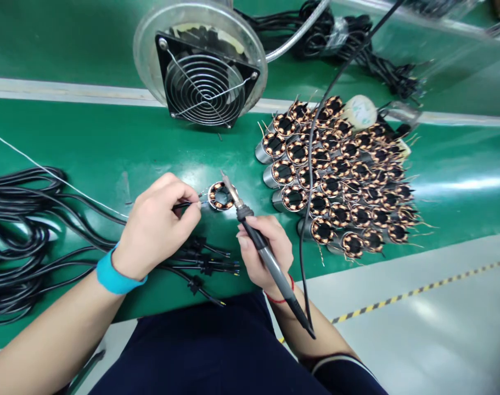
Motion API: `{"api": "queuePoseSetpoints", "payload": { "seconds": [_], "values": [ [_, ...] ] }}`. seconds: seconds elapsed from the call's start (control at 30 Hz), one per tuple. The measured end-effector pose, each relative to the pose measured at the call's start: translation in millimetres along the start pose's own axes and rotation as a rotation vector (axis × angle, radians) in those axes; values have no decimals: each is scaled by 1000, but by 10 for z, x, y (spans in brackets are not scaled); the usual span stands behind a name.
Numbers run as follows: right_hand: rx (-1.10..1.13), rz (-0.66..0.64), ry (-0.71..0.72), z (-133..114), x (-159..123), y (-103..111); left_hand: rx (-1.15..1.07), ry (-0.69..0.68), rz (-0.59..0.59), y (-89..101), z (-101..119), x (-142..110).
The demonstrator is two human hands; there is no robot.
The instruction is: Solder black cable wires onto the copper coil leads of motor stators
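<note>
My right hand [266, 249] is closed round the grip of a soldering iron [261, 244], whose tip points up and left, over the right rim of a copper-wound motor stator [222, 196]. Just left of that stator, my left hand [163, 219] pinches the end of a black cable [181, 206] between thumb and forefinger. Thin wire ends show between those fingertips and the stator; whether they touch is too small to tell. A blue band circles my left wrist.
Many similar stators [340, 175] stand grouped at the right, with the iron's cord [310, 181] hanging across them. A fan with a wire guard [206, 90] stands behind. Coiled black cables [19, 236] lie left; several cable ends [208, 266] lie near the front edge.
</note>
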State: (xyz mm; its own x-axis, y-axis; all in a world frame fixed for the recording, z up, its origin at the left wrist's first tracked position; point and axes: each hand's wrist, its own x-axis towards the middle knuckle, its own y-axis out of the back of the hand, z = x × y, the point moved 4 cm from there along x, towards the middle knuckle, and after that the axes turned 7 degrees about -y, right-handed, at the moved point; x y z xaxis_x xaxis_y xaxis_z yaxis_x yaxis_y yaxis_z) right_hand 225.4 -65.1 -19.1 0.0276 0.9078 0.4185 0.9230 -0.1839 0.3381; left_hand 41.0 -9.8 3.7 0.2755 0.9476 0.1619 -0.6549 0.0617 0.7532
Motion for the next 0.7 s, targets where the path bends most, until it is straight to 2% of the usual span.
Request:
{"api": "queuePoseSetpoints", "payload": {
  "seconds": [0.17,0.3,0.37,0.5,0.7],
  "values": [
    [-18,-149,37,-146,246,14,-4,-5,-9,-12,-17,-9],
    [6,-301,-49,-203,495,-21,12,-12,-7,-6,-15,-10],
    [-38,-337,-95,-183,594,-59,25,-13,-7,-3,-9,-7],
    [-56,-334,-140,-59,625,-169,24,4,-20,5,-1,-1],
    [-62,-204,-92,105,432,-286,9,21,-33,9,11,6]
  ]
}}
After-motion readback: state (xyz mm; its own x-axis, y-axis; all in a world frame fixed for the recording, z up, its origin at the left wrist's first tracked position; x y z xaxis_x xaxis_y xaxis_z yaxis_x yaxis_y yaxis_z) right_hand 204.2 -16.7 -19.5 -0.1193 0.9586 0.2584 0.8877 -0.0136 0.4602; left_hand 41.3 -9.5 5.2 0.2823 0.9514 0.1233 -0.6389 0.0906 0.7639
